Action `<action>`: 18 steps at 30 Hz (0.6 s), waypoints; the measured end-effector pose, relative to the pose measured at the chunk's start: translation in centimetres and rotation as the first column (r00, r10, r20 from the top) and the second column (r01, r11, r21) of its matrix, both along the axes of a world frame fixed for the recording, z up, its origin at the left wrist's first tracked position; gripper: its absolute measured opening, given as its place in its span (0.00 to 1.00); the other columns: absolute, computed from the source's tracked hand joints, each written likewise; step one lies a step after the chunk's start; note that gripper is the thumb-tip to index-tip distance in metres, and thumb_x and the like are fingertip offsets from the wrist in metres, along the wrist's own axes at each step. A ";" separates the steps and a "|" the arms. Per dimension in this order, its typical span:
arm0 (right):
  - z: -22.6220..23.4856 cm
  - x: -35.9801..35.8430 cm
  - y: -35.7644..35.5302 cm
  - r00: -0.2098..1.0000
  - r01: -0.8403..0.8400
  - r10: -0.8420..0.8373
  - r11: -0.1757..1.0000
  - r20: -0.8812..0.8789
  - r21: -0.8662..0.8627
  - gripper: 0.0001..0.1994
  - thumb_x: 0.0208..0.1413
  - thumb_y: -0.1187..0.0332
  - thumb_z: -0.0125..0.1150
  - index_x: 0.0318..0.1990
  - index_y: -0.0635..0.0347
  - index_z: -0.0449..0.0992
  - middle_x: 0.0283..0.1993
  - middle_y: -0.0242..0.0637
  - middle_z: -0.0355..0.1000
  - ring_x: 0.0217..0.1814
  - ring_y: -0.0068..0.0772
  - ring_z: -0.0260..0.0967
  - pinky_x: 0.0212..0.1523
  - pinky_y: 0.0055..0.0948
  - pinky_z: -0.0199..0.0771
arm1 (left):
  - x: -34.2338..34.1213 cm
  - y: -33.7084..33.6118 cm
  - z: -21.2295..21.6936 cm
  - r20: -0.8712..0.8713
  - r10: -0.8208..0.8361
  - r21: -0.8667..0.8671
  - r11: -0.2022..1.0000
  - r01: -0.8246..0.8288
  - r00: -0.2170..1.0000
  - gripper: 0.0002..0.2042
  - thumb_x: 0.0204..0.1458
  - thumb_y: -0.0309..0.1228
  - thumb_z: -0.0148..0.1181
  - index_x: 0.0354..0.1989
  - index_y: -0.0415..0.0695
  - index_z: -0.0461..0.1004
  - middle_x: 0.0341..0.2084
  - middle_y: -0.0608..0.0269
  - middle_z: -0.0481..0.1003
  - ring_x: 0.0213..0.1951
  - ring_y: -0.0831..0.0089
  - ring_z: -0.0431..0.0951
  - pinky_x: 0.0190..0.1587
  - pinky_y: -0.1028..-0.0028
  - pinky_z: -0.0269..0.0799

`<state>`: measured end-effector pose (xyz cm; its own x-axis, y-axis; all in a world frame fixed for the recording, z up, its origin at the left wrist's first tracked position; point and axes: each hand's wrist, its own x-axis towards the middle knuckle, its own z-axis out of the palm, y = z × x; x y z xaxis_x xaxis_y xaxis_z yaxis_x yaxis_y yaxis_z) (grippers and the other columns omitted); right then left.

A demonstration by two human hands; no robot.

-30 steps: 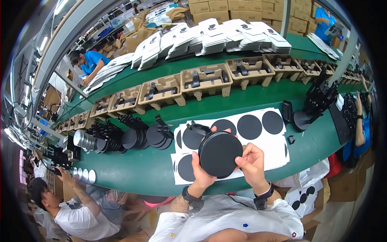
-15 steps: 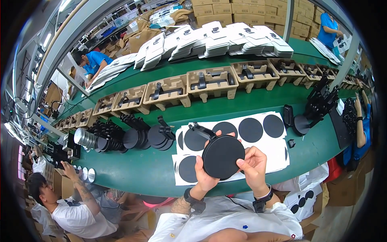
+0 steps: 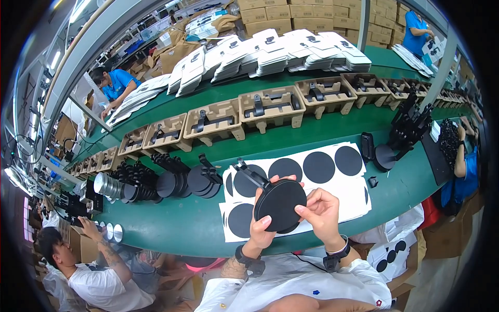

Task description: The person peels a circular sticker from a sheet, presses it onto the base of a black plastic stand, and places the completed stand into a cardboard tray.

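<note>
My left hand (image 3: 261, 233) wraps round the edge of a black stand's round base (image 3: 282, 206), its thumb over the near-left rim and its fingertips at the far side. The base is tilted with its flat black face up toward me, and a short hinged arm (image 3: 248, 171) sticks out at its far left. At the right rim, my right hand (image 3: 323, 212) has its thumb against the face and its fingers curled in a pinch. Under the hands lie white sheets (image 3: 338, 196) with black round pads (image 3: 318, 167).
More black stands (image 3: 204, 182) are lined up left of the sheets, beside stacked silver discs (image 3: 108, 183). Further stands (image 3: 385, 156) and a small black part (image 3: 372, 181) are at right. Cardboard trays (image 3: 213, 124) form a row beyond. A co-worker (image 3: 99, 275) sits at left.
The stand and both hands have shifted slightly left and nearer, and the base has turned a little. My right thumb has moved along with the base's right edge.
</note>
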<state>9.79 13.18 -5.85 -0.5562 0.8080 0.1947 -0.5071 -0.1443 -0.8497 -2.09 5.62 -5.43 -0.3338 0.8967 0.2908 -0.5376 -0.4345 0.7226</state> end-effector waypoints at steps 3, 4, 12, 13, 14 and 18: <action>0.4 -0.4 0.7 0.934 -0.060 0.017 0.992 0.356 0.112 0.10 0.47 0.77 0.66 0.25 0.65 0.67 0.18 0.33 0.71 0.20 0.19 0.70 0.21 0.17 0.71 | -0.7 -0.3 -1.0 -0.092 0.029 0.013 1.000 -0.028 0.995 0.38 0.40 0.42 0.52 0.63 0.44 0.49 0.60 0.41 0.54 0.61 0.48 0.59 0.60 0.56 0.60; 0.6 -0.6 0.9 0.935 -0.054 0.011 0.992 0.355 0.110 0.10 0.47 0.77 0.66 0.25 0.65 0.67 0.18 0.33 0.71 0.20 0.19 0.70 0.21 0.17 0.71 | -0.8 -0.4 -1.3 -0.168 0.107 0.004 0.994 -0.108 0.980 0.38 0.40 0.43 0.53 0.63 0.45 0.51 0.59 0.42 0.56 0.60 0.45 0.60 0.59 0.54 0.61; 1.3 -2.0 2.2 0.753 -0.232 -0.147 0.853 0.641 0.468 0.13 0.45 0.69 0.70 0.23 0.64 0.69 0.20 0.31 0.72 0.21 0.17 0.70 0.21 0.16 0.66 | -2.7 -1.2 -0.6 0.018 0.133 0.057 0.989 -0.133 0.991 0.37 0.40 0.49 0.53 0.61 0.48 0.55 0.55 0.42 0.60 0.55 0.39 0.64 0.55 0.50 0.64; 0.7 -2.6 1.8 0.845 -0.220 -0.012 0.904 0.535 0.367 0.14 0.47 0.67 0.69 0.22 0.64 0.69 0.20 0.29 0.71 0.22 0.15 0.69 0.22 0.15 0.66 | -3.1 -1.3 -0.7 0.114 0.091 0.061 0.993 -0.098 0.989 0.37 0.40 0.50 0.53 0.61 0.48 0.55 0.55 0.42 0.60 0.54 0.39 0.65 0.54 0.50 0.64; 0.3 -3.1 1.4 0.911 -0.228 0.110 0.938 0.398 0.262 0.15 0.48 0.65 0.68 0.21 0.63 0.68 0.19 0.28 0.70 0.23 0.13 0.67 0.23 0.14 0.65 | -3.3 -1.4 -0.8 0.210 0.051 0.068 0.995 -0.066 0.976 0.37 0.40 0.51 0.52 0.61 0.48 0.55 0.55 0.42 0.60 0.53 0.39 0.66 0.53 0.50 0.65; 0.7 -4.4 -0.5 0.961 -0.243 0.231 0.968 0.152 0.064 0.16 0.52 0.65 0.64 0.19 0.61 0.66 0.19 0.23 0.64 0.24 0.09 0.61 0.24 0.12 0.61 | -4.1 -1.8 -2.1 0.310 -0.025 0.129 0.992 -0.016 0.951 0.40 0.38 0.48 0.51 0.62 0.42 0.54 0.56 0.34 0.59 0.55 0.46 0.65 0.57 0.56 0.61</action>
<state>5.42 12.71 -5.19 -0.7566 0.6342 0.1593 -0.3399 -0.1733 -0.9243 -6.18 3.82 -7.52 -0.4218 0.8605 0.2858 -0.7283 -0.5093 0.4585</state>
